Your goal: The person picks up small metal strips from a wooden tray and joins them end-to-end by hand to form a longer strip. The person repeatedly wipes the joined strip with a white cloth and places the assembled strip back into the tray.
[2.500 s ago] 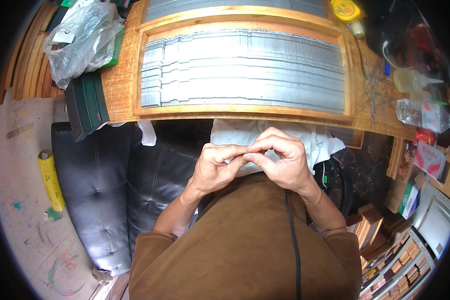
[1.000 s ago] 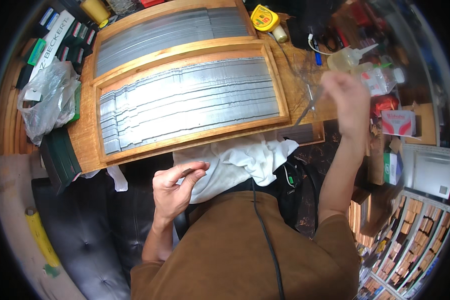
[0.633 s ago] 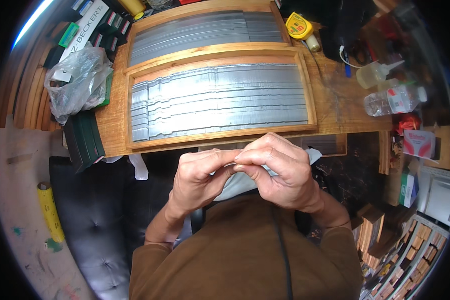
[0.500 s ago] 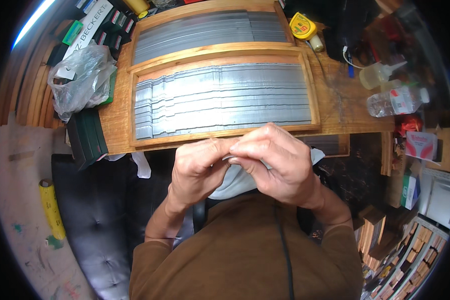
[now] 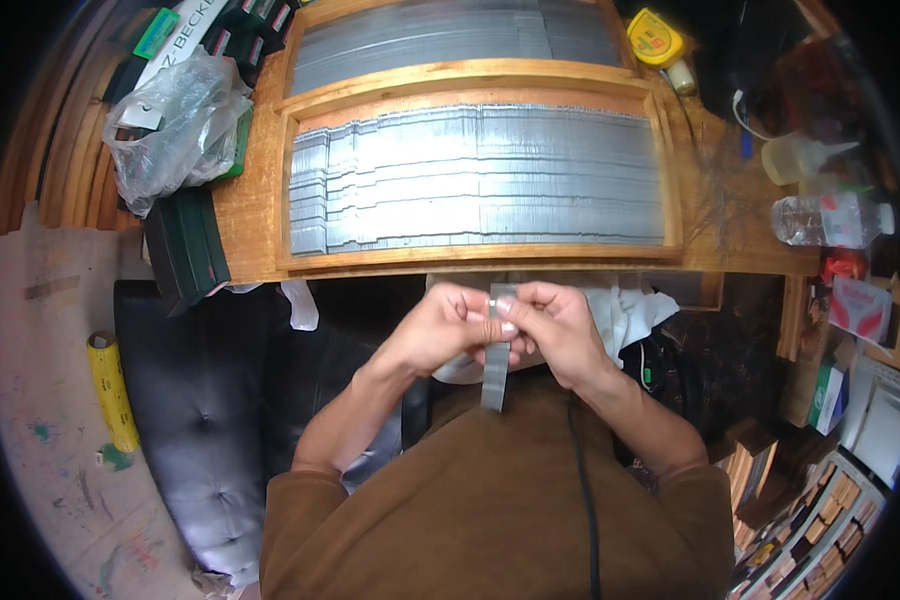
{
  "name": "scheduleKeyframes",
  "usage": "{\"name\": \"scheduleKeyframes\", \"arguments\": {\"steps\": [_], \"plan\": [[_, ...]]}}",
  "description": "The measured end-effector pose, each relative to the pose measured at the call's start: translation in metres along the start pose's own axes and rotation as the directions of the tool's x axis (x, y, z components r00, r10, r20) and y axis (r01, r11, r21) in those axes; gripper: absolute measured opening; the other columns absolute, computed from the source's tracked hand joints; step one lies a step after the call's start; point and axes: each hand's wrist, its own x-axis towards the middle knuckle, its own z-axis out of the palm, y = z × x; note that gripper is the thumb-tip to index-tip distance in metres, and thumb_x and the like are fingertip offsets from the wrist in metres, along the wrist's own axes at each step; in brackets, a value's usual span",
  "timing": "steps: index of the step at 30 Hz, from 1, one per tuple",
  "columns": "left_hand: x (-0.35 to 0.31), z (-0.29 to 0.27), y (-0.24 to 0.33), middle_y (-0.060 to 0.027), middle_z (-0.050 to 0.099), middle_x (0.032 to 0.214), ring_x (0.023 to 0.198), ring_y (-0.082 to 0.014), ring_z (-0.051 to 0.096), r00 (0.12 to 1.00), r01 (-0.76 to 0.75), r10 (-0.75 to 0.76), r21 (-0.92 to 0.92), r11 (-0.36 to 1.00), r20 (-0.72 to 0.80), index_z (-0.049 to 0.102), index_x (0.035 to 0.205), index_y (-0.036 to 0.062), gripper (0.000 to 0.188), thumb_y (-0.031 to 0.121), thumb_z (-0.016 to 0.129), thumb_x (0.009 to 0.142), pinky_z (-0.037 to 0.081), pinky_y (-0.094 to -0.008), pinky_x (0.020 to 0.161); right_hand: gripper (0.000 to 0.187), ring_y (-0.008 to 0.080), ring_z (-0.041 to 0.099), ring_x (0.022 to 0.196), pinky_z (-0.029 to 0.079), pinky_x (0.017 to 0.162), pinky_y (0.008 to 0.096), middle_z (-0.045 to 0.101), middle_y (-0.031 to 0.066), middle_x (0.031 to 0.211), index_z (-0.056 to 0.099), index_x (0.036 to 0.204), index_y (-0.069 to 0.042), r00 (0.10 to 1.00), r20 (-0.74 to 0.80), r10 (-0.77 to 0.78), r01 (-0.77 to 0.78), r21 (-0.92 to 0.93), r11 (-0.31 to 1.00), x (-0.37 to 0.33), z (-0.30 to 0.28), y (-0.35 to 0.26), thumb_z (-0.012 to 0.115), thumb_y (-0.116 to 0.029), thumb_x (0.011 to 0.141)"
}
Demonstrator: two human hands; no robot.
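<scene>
In front of my chest, just off the table's near edge, both hands hold a narrow bundle of thin grey metal needles (image 5: 494,383). My left hand (image 5: 442,330) pinches its upper part from the left, thumb across the front. From the other side my right hand (image 5: 564,338) grips the same bundle near the top, its thumb also on the face. The lower end hangs free toward my shirt. Beyond the hands lies a shallow wooden tray (image 5: 460,262) packed with rows of similar shiny metal needles (image 5: 410,190).
Behind it sits a second wooden tray (image 5: 450,72) with more metal pieces. A clear plastic bag (image 5: 175,130) and a dark green box (image 5: 185,250) stand left on the table (image 5: 250,220). To the right are a yellow tape measure (image 5: 655,40), an oil bottle (image 5: 795,160) and a water bottle (image 5: 830,221).
My hands have come down and closer to my body, away from the tray's front edge. The metal bundle, hidden behind the fingers before, now shows upright between them.
</scene>
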Motion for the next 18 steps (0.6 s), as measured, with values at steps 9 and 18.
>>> {"name": "scheduleKeyframes", "arguments": {"steps": [9, 18], "plan": [[0.007, -0.013, -0.027, -0.0088, 0.080, 0.094, 0.085, -0.0142, 0.075, 0.971, -0.207, 0.212, 0.056, 0.977, -0.114, 0.077, 0.108, -0.0031, 0.016, 0.009, 0.075, 0.098, 0.058, -0.0254, 0.072, 0.012, 0.0043, 0.056, 0.063, 0.048, 0.057, 0.0212, 0.067, 0.0013, 0.080, 0.077, 0.101, 0.002, 0.978, -0.081, -0.193, 0.186, -0.092, 0.978, 0.017, 0.006, 0.018, 0.074, -0.009, 0.097], [-0.026, -0.003, -0.049, -0.0184, 0.073, 0.079, 0.064, -0.0244, 0.073, 0.709, -0.387, 0.679, 0.701, 0.599, -0.190, 0.078, 0.109, -0.0003, 0.022, -0.004, 0.068, 0.089, 0.053, -0.0303, 0.058, 0.015, 0.0114, 0.060, 0.073, 0.050, 0.065, 0.0258, 0.062, 0.0034, 0.087, 0.081, 0.100, -0.004, 0.795, 0.270, -0.544, 0.598, -0.496, 0.629, 0.013, 0.020, 0.010, 0.083, -0.002, 0.085]]}}
